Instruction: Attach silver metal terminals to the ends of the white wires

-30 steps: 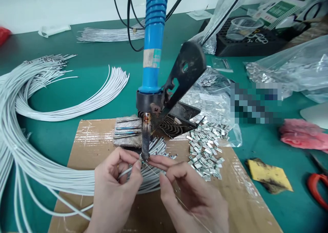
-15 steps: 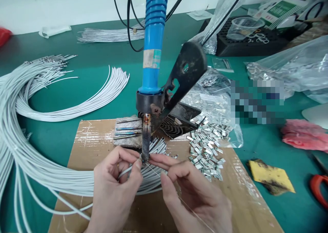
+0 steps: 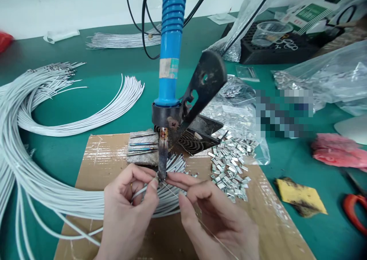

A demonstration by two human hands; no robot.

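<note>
the likeliest trouble, as i judge it, is a burn: the dark metal soldering-iron tip (image 3: pixel 162 164) under the ribbed, bright blue plastic handle (image 3: pixel 168 82) comes down between your fingertips, so if it is hot, a small slip could put skin on it. your left hand (image 3: pixel 130 206) has its thumb and forefinger closed at the ends on a slim, round, white cable (image 3: pixel 139 192); a loose pinch there could let the cable roll or drift off the tip. your right hand (image 3: pixel 219 214) is half curled, thumb and bent finger together on a thin, silvery wire (image 3: pixel 214 236), with longer fingers stretched out to the tip; whether those hold anything too, i cannot tell. pushing the wire in too hard could make it bow and miss. the thick bundle of white cables (image 3: pixel 71 195) lies close beneath, so a hot tip straying down could scorch it.

the pinched cable looks smooth and pale. it is above the brown cardboard sheet (image 3: pixel 275 225), leading up to the iron's tip; its very end is hidden by your fingers. the wire runs nearly straight, slanting up to the same spot.
</note>
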